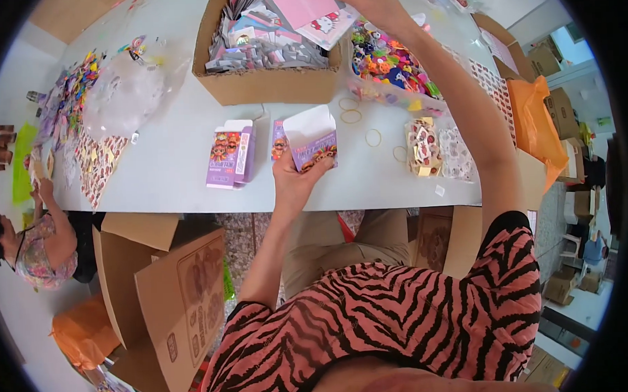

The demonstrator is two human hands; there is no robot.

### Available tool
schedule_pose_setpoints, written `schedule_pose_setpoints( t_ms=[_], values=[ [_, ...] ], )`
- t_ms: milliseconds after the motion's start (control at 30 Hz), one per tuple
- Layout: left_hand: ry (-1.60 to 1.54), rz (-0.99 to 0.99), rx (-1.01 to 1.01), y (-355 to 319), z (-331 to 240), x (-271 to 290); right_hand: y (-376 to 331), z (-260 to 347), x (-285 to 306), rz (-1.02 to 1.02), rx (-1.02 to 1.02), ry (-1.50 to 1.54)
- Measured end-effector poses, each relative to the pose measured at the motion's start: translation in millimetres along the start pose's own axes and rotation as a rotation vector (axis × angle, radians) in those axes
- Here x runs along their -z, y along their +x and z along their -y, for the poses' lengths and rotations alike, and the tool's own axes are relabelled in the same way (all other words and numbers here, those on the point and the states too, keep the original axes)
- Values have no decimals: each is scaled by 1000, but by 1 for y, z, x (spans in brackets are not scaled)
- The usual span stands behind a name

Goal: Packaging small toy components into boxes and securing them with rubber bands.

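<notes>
Left grip [294,177] clasps a small purple carton [313,142], flap open, held above the white surface [174,152]. Right grip [369,4] pinches pink cards [311,11] over the cardboard box [262,84] beyond it. Just left of the left grip lies a second purple carton [231,155]; to its right, rubber bands [373,137], sticker packets [423,147] and a clear tub of coloured charms [389,62]

A small purple carton [312,142] with its white flap open is held at the table's near edge; a matching closed one [229,156] lies just left. A brown cardboard box [267,49] of flat packets sits toward the far edge — a clear tub [392,69] beside it.
</notes>
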State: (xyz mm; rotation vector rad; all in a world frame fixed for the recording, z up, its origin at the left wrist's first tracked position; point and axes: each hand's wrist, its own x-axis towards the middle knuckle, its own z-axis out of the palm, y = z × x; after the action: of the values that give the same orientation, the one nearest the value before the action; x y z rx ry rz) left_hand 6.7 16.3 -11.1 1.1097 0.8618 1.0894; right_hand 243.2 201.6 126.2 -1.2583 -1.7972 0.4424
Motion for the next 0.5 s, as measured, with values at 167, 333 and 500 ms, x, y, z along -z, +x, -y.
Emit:
schedule_pose_setpoints(
  t_ms=[167, 333, 500],
  values=[
    [94, -13, -15, -8, -12, -2, -49, 77, 31, 126, 41, 79],
    [135, 67, -24, -12, -19, -12, -78, 88, 53, 309, 626, -86],
    [197, 129, 7, -18, -24, -22, -106, 112, 68, 482, 540, -245]
  ],
)
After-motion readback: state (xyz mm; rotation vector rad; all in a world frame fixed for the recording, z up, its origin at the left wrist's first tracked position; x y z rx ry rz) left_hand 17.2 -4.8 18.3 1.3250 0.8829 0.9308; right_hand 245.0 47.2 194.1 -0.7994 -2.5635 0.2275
